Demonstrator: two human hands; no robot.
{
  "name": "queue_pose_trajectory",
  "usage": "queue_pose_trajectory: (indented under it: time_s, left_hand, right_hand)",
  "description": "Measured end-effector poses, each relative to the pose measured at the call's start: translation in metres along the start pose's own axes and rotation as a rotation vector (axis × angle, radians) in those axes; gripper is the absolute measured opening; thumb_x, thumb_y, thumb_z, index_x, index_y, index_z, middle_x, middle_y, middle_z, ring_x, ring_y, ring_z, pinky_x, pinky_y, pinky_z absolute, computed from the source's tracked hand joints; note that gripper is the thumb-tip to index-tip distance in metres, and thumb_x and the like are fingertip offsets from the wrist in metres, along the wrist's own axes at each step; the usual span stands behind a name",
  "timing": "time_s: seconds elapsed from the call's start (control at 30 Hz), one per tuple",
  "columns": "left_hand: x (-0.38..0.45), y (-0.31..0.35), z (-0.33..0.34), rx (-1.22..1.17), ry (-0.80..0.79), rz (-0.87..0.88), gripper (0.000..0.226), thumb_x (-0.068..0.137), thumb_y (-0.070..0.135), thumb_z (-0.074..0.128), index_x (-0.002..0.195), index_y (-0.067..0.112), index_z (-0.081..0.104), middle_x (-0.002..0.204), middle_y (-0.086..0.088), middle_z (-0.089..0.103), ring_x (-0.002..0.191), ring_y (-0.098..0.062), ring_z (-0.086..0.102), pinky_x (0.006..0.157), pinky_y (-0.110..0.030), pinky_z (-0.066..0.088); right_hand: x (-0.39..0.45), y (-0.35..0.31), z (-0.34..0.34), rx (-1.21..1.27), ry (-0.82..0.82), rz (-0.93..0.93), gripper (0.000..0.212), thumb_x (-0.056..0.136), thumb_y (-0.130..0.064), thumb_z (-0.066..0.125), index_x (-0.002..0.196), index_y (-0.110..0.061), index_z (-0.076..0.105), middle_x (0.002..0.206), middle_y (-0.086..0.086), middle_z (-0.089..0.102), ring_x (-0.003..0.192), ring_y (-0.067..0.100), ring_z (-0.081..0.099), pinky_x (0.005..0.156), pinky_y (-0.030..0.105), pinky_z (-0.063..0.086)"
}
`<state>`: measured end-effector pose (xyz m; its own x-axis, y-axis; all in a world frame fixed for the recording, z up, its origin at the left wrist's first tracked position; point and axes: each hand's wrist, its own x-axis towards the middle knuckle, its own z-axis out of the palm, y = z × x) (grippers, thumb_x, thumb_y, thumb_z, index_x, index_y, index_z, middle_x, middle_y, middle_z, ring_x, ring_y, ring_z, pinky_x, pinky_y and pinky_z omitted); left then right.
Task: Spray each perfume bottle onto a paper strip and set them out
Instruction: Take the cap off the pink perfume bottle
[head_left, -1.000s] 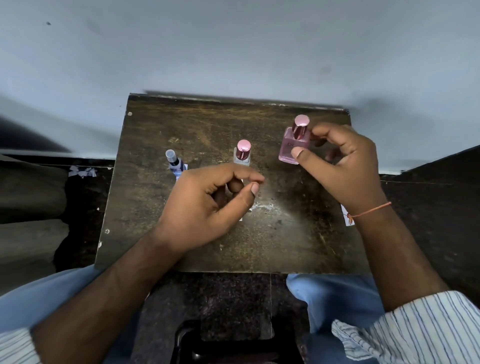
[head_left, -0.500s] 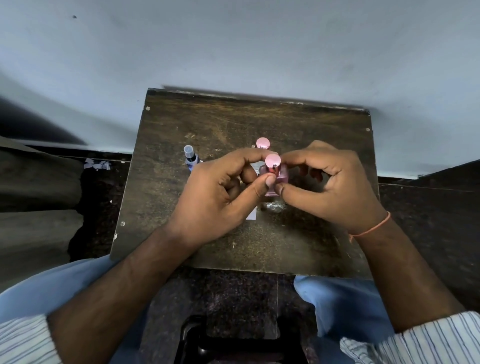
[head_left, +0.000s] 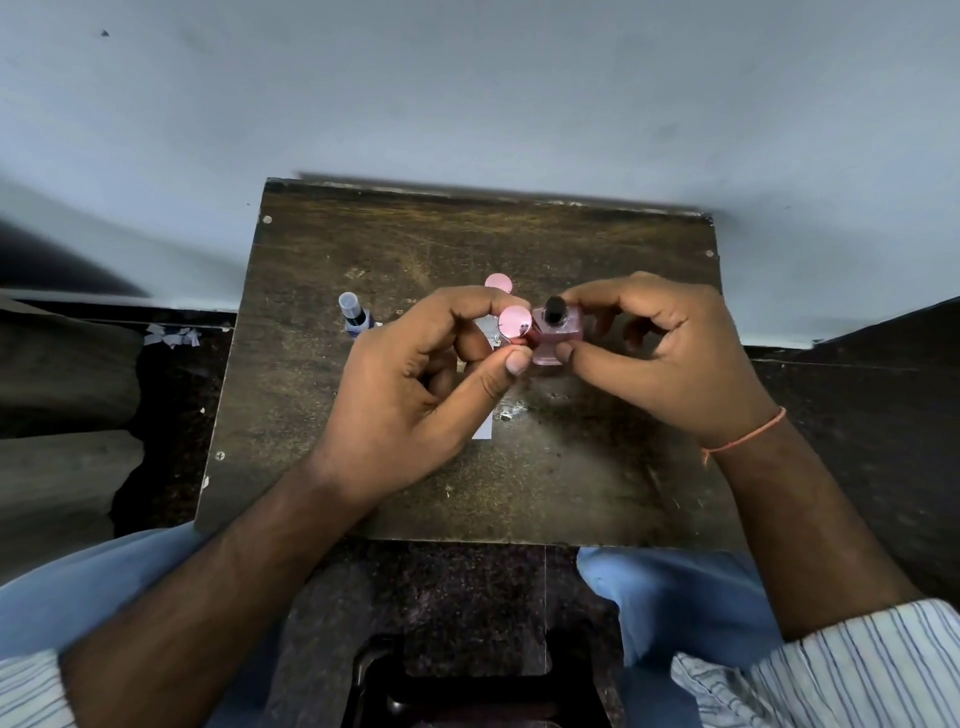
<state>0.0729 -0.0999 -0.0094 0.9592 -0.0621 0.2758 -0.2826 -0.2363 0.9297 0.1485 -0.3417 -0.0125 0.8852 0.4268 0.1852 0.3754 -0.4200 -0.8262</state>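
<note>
My right hand (head_left: 670, 353) grips a square pink perfume bottle (head_left: 558, 338) above the middle of the small dark table (head_left: 467, 493); its black spray nozzle shows bare. My left hand (head_left: 410, 395) pinches the bottle's round pink cap (head_left: 514, 322) just left of the nozzle, off the bottle. Behind my left fingers stands a second pink-capped bottle (head_left: 498, 283), mostly hidden. A small blue bottle with a clear cap (head_left: 354, 314) stands at the left. A white paper strip (head_left: 483, 428) lies under my left hand, partly covered.
The table stands against a pale wall (head_left: 467, 104). Torn paper scraps (head_left: 171, 335) lie on the dark ledge to the left. My blue-trousered knees (head_left: 675, 597) sit below the table's front edge.
The right hand brought the pink bottle from the back right to the table's middle. The left hand took hold of its cap and pulled it off to the left.
</note>
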Motion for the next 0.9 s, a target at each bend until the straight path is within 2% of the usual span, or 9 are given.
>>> queue_pose_trajectory:
  time_s: [0.1,0.2,0.27,0.3,0.5,0.6,0.7,0.83,0.9]
  left_hand:
    - [-0.003,-0.002,0.003,0.061,-0.122,0.016,0.029,0.097,0.019,0.081,0.126,0.015,0.076,0.065,-0.004,0.059,0.050,-0.018,0.051,0.053,-0.025,0.041]
    - [-0.010,-0.008,0.007,0.167,-0.375,0.008,0.035,0.095,0.030,0.084,0.129,0.026,0.079,0.065,0.010,0.066,0.055,-0.010,0.061,0.058,-0.021,0.048]
    - [-0.015,-0.011,0.009,0.218,-0.536,-0.036,0.034,0.096,0.035,0.082,0.130,0.031,0.079,0.096,0.019,0.083,0.079,-0.005,0.080,0.070,-0.025,0.062]
    - [-0.017,-0.013,0.011,0.252,-0.584,-0.039,0.034,0.096,0.037,0.082,0.130,0.033,0.078,0.111,0.020,0.083,0.092,0.002,0.080,0.077,-0.025,0.064]
    - [-0.019,-0.021,0.015,0.348,-0.655,-0.109,0.035,0.095,0.044,0.081,0.129,0.042,0.077,0.118,0.023,0.080,0.098,0.009,0.076,0.084,-0.025,0.063]
    - [-0.018,-0.021,0.014,0.356,-0.664,-0.150,0.035,0.094,0.043,0.082,0.129,0.044,0.076,0.119,0.028,0.078,0.101,0.012,0.074,0.086,-0.024,0.063]
    - [-0.018,-0.022,0.014,0.341,-0.674,-0.178,0.036,0.093,0.043,0.082,0.128,0.044,0.076,0.120,0.029,0.077,0.101,0.014,0.073,0.088,-0.024,0.063]
    - [-0.017,-0.026,0.013,0.347,-0.678,-0.187,0.036,0.093,0.044,0.081,0.128,0.045,0.076,0.119,0.029,0.078,0.097,0.014,0.074,0.084,-0.025,0.063]
    - [-0.017,-0.027,0.012,0.384,-0.674,-0.158,0.036,0.093,0.045,0.082,0.128,0.048,0.075,0.116,0.031,0.077,0.088,0.022,0.069,0.078,-0.013,0.057]
  right_hand:
    - [0.000,0.010,-0.010,0.046,0.049,0.078,0.033,0.084,-0.016,0.089,0.115,-0.024,0.080,0.105,-0.009,0.081,0.087,0.008,0.075,0.077,0.022,0.057]
    - [0.000,0.021,-0.017,0.066,0.095,0.134,0.031,0.086,-0.015,0.088,0.116,-0.020,0.081,0.108,0.002,0.083,0.092,0.030,0.076,0.081,0.047,0.064]
    - [0.000,0.027,-0.021,0.076,0.107,0.170,0.033,0.086,-0.018,0.087,0.118,-0.019,0.082,0.109,0.003,0.084,0.093,0.036,0.076,0.081,0.059,0.062]
    - [0.000,0.029,-0.023,0.075,0.107,0.184,0.033,0.086,-0.020,0.087,0.118,-0.019,0.081,0.110,0.002,0.084,0.094,0.037,0.076,0.081,0.061,0.061]
    - [-0.001,0.033,-0.028,0.099,0.086,0.222,0.034,0.085,-0.021,0.085,0.114,-0.036,0.077,0.110,-0.006,0.083,0.099,0.032,0.076,0.087,0.054,0.062]
    - [-0.001,0.037,-0.029,0.108,0.064,0.252,0.035,0.087,-0.012,0.084,0.120,-0.025,0.080,0.114,-0.003,0.083,0.105,0.022,0.078,0.097,0.041,0.064]
    - [-0.001,0.038,-0.032,0.115,0.037,0.267,0.036,0.088,-0.011,0.082,0.124,-0.015,0.079,0.116,0.001,0.083,0.109,0.023,0.078,0.100,0.035,0.062]
    - [0.000,0.035,-0.036,0.107,0.010,0.277,0.034,0.091,-0.009,0.080,0.123,-0.020,0.080,0.117,0.000,0.083,0.105,0.024,0.076,0.098,0.034,0.061]
    - [-0.001,0.031,-0.038,0.084,0.005,0.289,0.035,0.091,-0.007,0.081,0.122,-0.023,0.080,0.116,-0.002,0.082,0.102,0.031,0.074,0.095,0.034,0.061]
